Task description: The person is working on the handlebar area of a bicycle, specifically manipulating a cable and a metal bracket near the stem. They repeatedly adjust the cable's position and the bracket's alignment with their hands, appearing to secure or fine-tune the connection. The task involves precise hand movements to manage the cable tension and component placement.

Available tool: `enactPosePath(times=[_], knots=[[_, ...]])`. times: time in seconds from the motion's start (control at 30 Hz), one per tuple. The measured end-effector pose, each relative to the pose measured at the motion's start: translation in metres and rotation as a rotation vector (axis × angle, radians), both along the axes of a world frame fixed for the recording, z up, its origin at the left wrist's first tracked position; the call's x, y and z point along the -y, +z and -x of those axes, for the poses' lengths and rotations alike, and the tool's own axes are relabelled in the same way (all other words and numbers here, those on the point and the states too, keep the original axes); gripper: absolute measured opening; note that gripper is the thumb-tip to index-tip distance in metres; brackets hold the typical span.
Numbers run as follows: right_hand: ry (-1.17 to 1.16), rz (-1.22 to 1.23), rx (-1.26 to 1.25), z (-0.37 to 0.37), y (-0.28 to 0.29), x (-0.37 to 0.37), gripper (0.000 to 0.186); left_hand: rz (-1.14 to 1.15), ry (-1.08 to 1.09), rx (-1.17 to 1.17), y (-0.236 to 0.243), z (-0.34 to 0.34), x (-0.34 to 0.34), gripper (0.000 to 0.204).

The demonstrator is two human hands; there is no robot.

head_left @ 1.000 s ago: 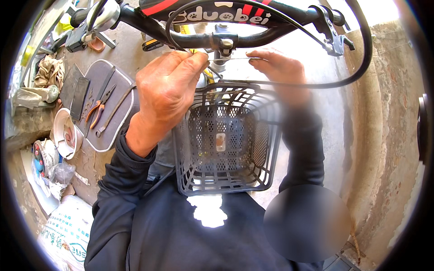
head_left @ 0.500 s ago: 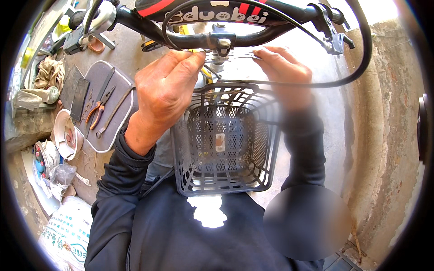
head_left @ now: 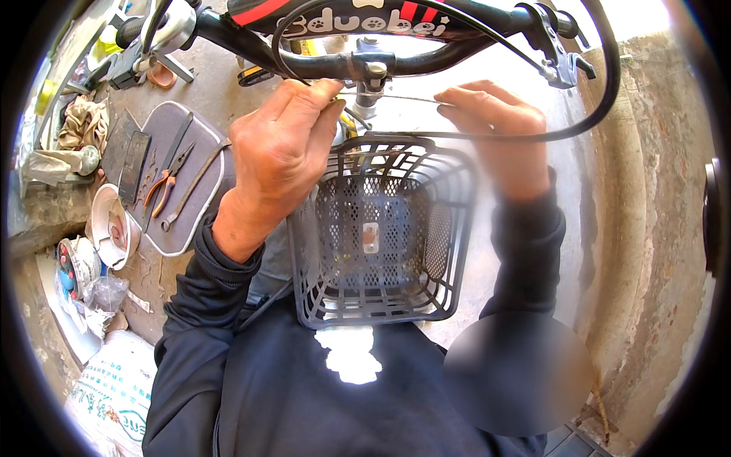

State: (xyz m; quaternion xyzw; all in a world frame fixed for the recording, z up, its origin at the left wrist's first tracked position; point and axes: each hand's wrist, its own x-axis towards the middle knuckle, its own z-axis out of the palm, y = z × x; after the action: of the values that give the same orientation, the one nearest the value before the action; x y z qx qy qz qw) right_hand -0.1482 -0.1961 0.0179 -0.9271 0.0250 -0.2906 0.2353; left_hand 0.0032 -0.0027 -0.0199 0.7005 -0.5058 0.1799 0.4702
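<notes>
In the head view, the left hand [head_left: 283, 145], just left of the frame's upper middle, has its thumb and fingers pinched together on 1 end of the visible stretch of a thin wire [head_left: 392, 97]. The right hand [head_left: 499, 114], right of the upper middle, is narrowed to a pinch on the wire too, so the strand runs nearly straight between the 2 hands, just below the black handlebar [head_left: 320, 70] at the top. A thick black cable [head_left: 609, 65] loops down the upper right and crosses the picture over the right hand. The black mesh basket [head_left: 438, 244] sits in the centre, below the wire. A brake lever [head_left: 562, 70] is at the upper right, and a silver bell [head_left: 177, 29] at the upper left. At the left, a grey mat [head_left: 209, 129] bears orange-handled pliers [head_left: 156, 187] and a wrench [head_left: 198, 177]; a white bucket [head_left: 100, 213] lies tilted just beside it. A white printed sack [head_left: 106, 392] fills the lower left.
</notes>
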Motion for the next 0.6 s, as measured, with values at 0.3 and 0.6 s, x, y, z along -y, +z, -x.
enactPosePath(times=[0.3,0.6], knots=[[0.004,0.257,0.085,0.003,0.009,-0.001,0.022,-0.013,-0.095,-0.103,0.0,0.002,-0.003,0.016],[-0.024,-0.67,-0.134,0.021,-0.015,0.013,0.022,-0.01,-0.164,-0.394,-0.001,0.006,-0.004,0.012]])
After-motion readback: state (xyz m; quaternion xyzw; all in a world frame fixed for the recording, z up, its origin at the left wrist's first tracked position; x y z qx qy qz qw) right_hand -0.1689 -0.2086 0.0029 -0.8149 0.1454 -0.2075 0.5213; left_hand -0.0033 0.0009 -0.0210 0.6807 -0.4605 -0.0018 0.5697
